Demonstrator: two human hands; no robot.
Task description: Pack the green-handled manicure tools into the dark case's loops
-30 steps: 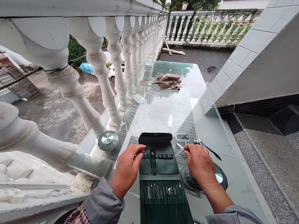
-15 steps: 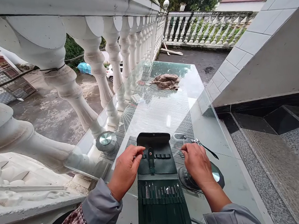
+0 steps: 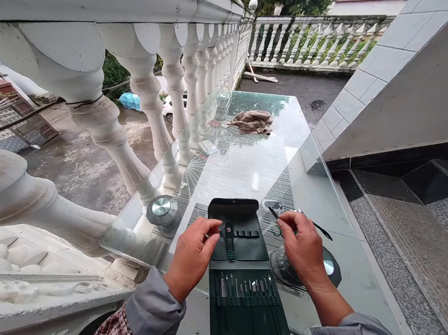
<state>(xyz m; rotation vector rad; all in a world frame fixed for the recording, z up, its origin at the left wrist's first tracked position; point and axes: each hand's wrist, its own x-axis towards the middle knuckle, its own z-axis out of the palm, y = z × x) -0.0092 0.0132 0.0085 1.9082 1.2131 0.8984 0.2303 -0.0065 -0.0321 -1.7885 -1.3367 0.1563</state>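
A white concrete balustrade (image 3: 148, 97) runs along the left side of a terrace, and a tiled wall (image 3: 369, 85) slopes down on the right. Between them stands a long glass-topped counter (image 3: 242, 173), with wet paving visible beyond its far end. A crumpled brown towel (image 3: 251, 122) lies near that end, and a small white packet (image 3: 207, 147) sits near the balustrade side. Two round steel-capped fittings sit under the near part of the glass, one (image 3: 162, 210) left of the work and one (image 3: 284, 269) below the right hand.

An open dark green leather manicure case (image 3: 247, 320) lies flat at the near edge of the counter, between the hands. Its lower pocket holds a row of slim steel tools (image 3: 245, 290) upright in loops, and a narrow strap (image 3: 229, 241) sits on its upper flap. The left hand (image 3: 191, 259) hovers over the flap's left edge, fingers loosely curled; whether it grips anything, I cannot tell. The right hand (image 3: 301, 243), in a grey sleeve, is clenched, pinching a slim dark-tipped tool (image 3: 273, 212) between thumb and fingers. Just beyond it lie a long steel implement (image 3: 319, 230) and a pale oval case (image 3: 271, 206).
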